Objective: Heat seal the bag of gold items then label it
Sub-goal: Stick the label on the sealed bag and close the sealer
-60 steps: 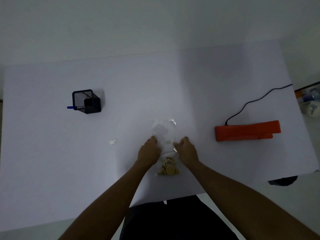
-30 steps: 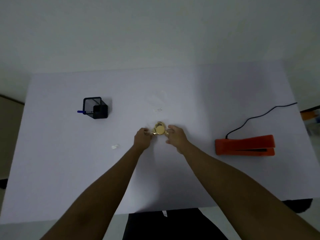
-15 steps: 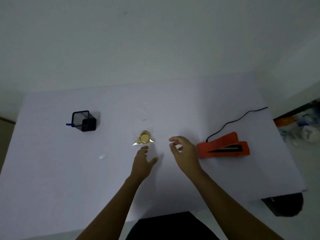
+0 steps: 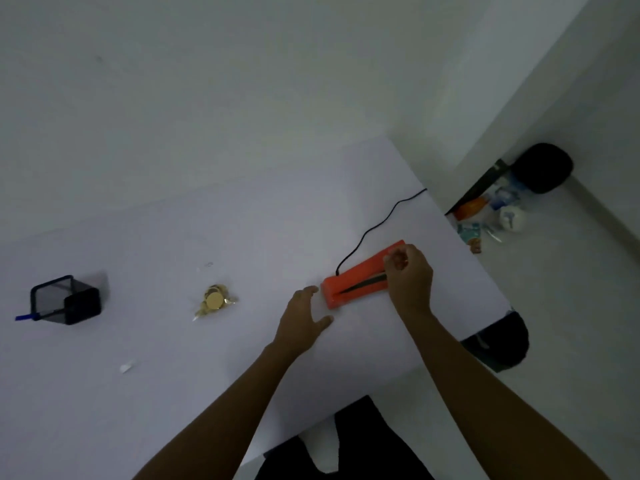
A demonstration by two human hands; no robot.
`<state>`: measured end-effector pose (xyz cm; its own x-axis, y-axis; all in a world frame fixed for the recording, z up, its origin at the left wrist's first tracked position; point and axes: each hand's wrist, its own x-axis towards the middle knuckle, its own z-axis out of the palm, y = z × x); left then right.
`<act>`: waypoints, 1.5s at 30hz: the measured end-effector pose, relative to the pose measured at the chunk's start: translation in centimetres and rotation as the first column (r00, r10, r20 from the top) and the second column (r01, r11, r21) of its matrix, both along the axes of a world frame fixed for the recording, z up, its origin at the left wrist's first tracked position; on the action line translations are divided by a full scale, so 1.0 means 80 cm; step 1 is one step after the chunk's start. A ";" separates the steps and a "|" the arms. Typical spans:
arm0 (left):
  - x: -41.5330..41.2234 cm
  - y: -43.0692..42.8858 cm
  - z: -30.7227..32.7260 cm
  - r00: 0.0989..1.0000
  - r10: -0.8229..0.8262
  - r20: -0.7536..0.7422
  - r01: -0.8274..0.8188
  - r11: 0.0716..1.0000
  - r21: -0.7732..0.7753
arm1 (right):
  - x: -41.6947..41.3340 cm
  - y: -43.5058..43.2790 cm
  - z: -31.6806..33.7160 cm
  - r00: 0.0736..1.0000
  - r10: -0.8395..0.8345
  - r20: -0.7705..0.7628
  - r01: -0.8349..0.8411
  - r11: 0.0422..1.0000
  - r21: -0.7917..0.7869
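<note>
White wall fills the upper part of the view, and a pale tabletop (image 4: 173,393) occupies the lower left, its surface seen tilted. Dim lighting is noted throughout. Floor clutter (image 4: 491,216) is seen past the table's right edge, too blurred to be identified.

An orange heat sealer (image 4: 353,282) is found on the right part of the table, its arm slightly raised so that a dark slot is shown along its front. A black cord (image 4: 377,223) is run from its left end toward the table's far right edge.

The right hand (image 4: 408,275) is placed over the right end of the sealer, fingers curled around the raised arm. The left hand (image 4: 301,317) is held open, fingers spread, just beside the sealer's left end; contact with the sealer cannot be confirmed.

A black mesh pen holder (image 4: 65,301) is positioned at the far left, with a blue pen (image 4: 26,317) protruding from it.

The clear bag of gold items (image 4: 214,301) is lying flat on the table between the holder and the left hand, well apart from both hands. A small white scrap (image 4: 125,368) is noted nearer the front edge.
</note>
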<state>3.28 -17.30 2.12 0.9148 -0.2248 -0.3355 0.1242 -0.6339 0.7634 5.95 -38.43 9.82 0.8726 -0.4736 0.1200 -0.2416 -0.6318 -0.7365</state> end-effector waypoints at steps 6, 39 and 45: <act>0.033 -0.077 -0.021 0.982 -0.143 0.122 0.111 0.966 0.233 | 0.014 -0.062 -0.032 0.997 -0.022 -0.070 0.050 0.902 0.430; 0.293 -0.074 -0.056 0.996 0.061 0.062 -0.083 0.868 0.489 | 0.261 -0.109 -0.147 0.814 0.394 -0.427 0.034 0.701 0.712; 0.293 -0.073 -0.050 1.000 0.014 0.023 -0.024 0.843 0.538 | 0.269 -0.115 -0.139 0.792 0.426 -0.437 0.052 0.667 0.744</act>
<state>26.73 -23.13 -1.84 0.9239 0.0042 -0.3825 0.1305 -0.9434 0.3049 27.43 -47.63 -1.27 0.7397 -0.0176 -0.6727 -0.6720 -0.0734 -0.7369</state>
